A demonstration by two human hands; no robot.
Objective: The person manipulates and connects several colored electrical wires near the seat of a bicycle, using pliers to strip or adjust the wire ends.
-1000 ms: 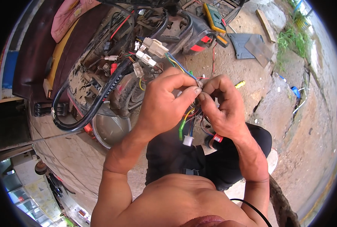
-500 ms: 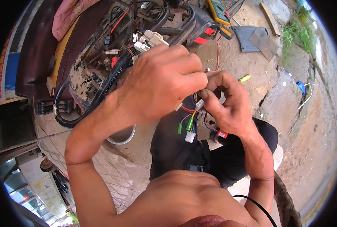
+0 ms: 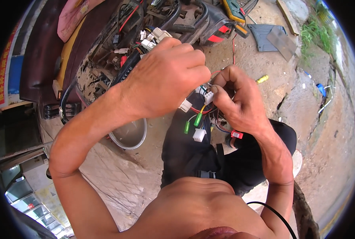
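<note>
Both hands are above my legs, with a bundle of wires (image 3: 200,107) between them. My left hand (image 3: 169,81) is curled closed, knuckles up; its fingertips, and whatever they hold, are hidden behind it. My right hand (image 3: 239,99) pinches a thin wire between thumb and forefinger, close to the left fingers. A white plug connector (image 3: 209,98) sits by the right thumb tip. Below hang two green-sleeved terminals (image 3: 198,119), a white square connector (image 3: 199,135) and a red connector (image 3: 236,134). Another pale connector (image 3: 185,105) shows beneath my left hand.
A muddy vehicle frame (image 3: 101,75) with exposed wiring and several white connectors (image 3: 155,38) stands ahead to the left, beside a dark red seat (image 3: 38,67). A multimeter (image 3: 234,10), a grey plate (image 3: 265,36) and a yellow-handled tool (image 3: 262,79) lie farther right. A round metal rim (image 3: 145,133) is below my left forearm.
My left hand has shifted slightly left and up. More of the white connector by my right thumb and of the pale connector under my left hand now shows.
</note>
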